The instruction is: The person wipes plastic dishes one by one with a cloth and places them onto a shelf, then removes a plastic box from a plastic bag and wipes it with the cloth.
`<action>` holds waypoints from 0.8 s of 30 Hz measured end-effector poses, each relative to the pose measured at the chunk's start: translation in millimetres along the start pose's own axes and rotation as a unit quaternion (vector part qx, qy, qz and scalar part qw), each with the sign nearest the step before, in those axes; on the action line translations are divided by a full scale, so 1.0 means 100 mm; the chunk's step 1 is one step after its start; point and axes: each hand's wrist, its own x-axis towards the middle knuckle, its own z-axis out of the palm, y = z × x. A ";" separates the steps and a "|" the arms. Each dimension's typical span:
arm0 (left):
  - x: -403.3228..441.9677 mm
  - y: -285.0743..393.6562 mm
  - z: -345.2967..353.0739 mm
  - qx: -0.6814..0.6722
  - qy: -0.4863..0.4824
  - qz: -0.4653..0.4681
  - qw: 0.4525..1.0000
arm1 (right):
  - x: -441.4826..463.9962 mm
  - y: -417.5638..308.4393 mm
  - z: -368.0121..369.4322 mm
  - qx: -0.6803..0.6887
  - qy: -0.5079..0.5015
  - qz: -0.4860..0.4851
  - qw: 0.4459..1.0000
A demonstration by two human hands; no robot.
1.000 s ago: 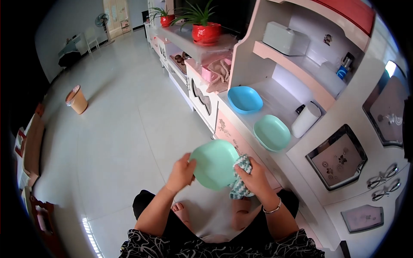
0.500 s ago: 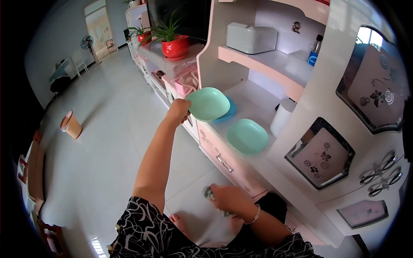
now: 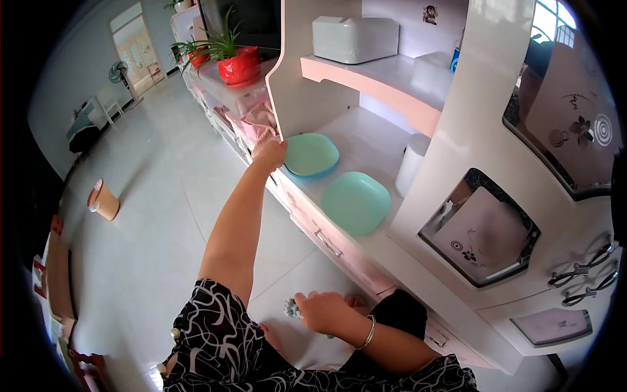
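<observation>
My left hand [image 3: 269, 154] grips the left edge of a mint green plate [image 3: 312, 154], which sits over a blue plate [image 3: 312, 175] on the cabinet counter. Only the lower rim of the blue one shows. Nearer to me on the same counter lies a second mint green plate [image 3: 356, 203]. Down over my lap, my right hand [image 3: 321, 312] is closed round a green and white cloth [image 3: 292, 308], most of it hidden in the fist.
A white cylinder [image 3: 412, 165] stands at the counter's right, and a white box [image 3: 354, 39] rests on the shelf above. Left of the cabinet are a red flowerpot [image 3: 239, 66] and pink cloth [image 3: 260, 120]. A bin [image 3: 104, 200] stands on the floor.
The held mint plate has gone from in front of me to over the blue plate. My right hand has let go of that plate and drawn back with the cloth. The view has shifted right.
</observation>
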 end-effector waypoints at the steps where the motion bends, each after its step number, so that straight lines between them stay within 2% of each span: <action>1: 0.08 -0.06 0.05 0.126 0.046 0.081 0.988 | 0.00 0.00 0.00 0.000 -0.002 -0.001 1.000; 2: 0.16 -0.14 0.09 0.249 0.092 0.161 0.951 | 0.01 0.00 -0.01 -0.002 -0.008 -0.001 1.000; 3: 0.14 -0.14 0.10 0.248 0.092 0.159 0.951 | 0.01 0.00 -0.01 -0.006 -0.014 0.000 1.000; 5: 0.07 -0.08 0.14 0.178 0.072 0.067 0.979 | 0.02 0.01 0.02 -0.011 -0.016 -0.002 1.000; 6: 0.02 -0.03 0.13 0.177 0.072 0.066 0.979 | 0.02 0.01 0.04 -0.015 -0.017 -0.002 1.000; 8: -0.08 0.05 0.08 0.056 -0.013 -0.036 0.998 | 0.02 0.00 0.04 -0.019 -0.021 -0.001 1.000; 9: -0.04 0.00 0.09 0.055 -0.013 -0.036 0.998 | 0.02 -0.01 0.04 -0.023 -0.024 0.000 0.999; 11: 0.06 -0.13 0.13 0.113 0.082 0.032 0.990 | 0.01 -0.03 0.01 -0.021 -0.019 -0.006 1.000; 12: -0.07 -0.06 0.10 0.113 0.079 0.032 0.990 | 0.00 -0.04 -0.01 -0.019 -0.014 -0.012 1.000; 14: -0.62 0.21 -0.04 0.073 0.289 0.108 0.948 | -0.01 -0.03 0.00 -0.016 -0.010 -0.017 1.000; 16: -1.01 0.34 -0.06 -0.031 0.259 0.255 0.931 | -0.01 -0.03 0.01 -0.014 -0.005 -0.022 1.000; 18: -1.31 0.37 -0.01 0.000 0.142 0.463 0.875 | 0.00 -0.03 0.03 -0.013 -0.004 -0.033 0.999; 20: -1.64 0.48 0.05 0.016 0.066 0.585 0.808 | 0.00 -0.04 0.04 -0.015 -0.008 -0.030 0.999; 22: -1.83 0.49 0.15 0.045 0.014 0.631 0.774 | 0.01 -0.05 0.04 -0.019 -0.013 -0.027 0.999; 24: -1.89 0.46 0.23 0.048 0.014 0.636 0.770 | 0.01 -0.05 0.06 -0.030 -0.021 -0.027 0.999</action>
